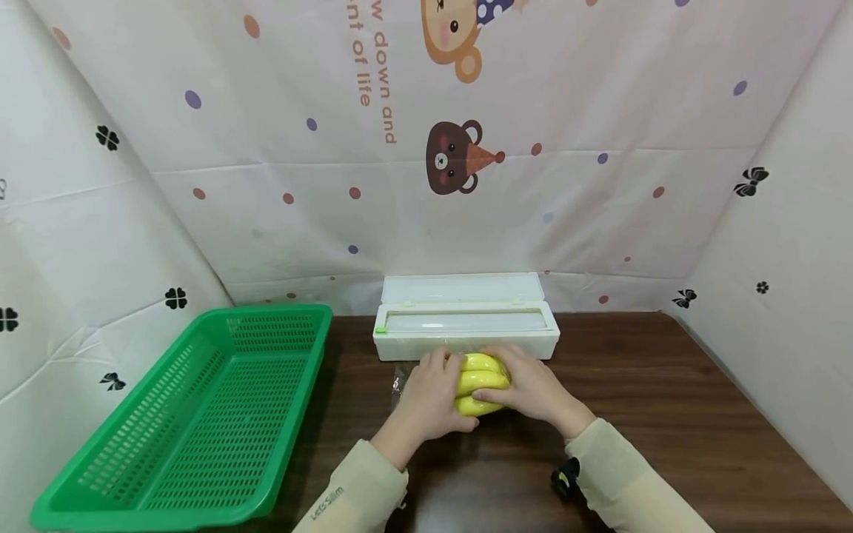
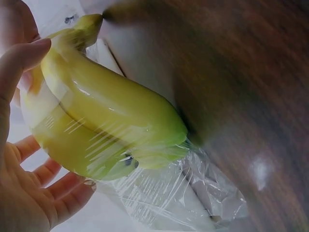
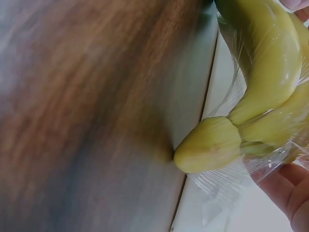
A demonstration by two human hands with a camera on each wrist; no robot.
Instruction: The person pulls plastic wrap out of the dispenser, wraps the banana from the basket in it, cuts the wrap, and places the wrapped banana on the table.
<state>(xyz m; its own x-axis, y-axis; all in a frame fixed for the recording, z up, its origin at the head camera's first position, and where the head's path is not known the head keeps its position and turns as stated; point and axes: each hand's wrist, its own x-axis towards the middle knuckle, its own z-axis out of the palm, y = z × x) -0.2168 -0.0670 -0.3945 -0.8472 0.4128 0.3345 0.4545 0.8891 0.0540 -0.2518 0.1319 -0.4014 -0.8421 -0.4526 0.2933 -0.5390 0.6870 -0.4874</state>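
Observation:
A bunch of yellow bananas (image 1: 481,382) with greenish tips is held between both hands above the dark table, just in front of a white cling film dispenser (image 1: 466,345). Clear cling film (image 2: 159,203) covers part of the bunch, and loose wrinkled film trails from its end in the left wrist view. My left hand (image 1: 429,396) curls round the left end, thumb on the near side. From the right, my right hand (image 1: 533,386) grips the bunch, its thumb across the front and its fingers behind. In the right wrist view the stem (image 3: 207,145) shows, partly under film.
The dispenser's lid (image 1: 463,287) stands raised at the back, and a green slider (image 1: 381,330) sits at its left end. A green plastic basket (image 1: 293,437) stands on the left. Patterned white cloth (image 1: 300,222) hangs behind and along both sides of the wooden table (image 1: 660,414).

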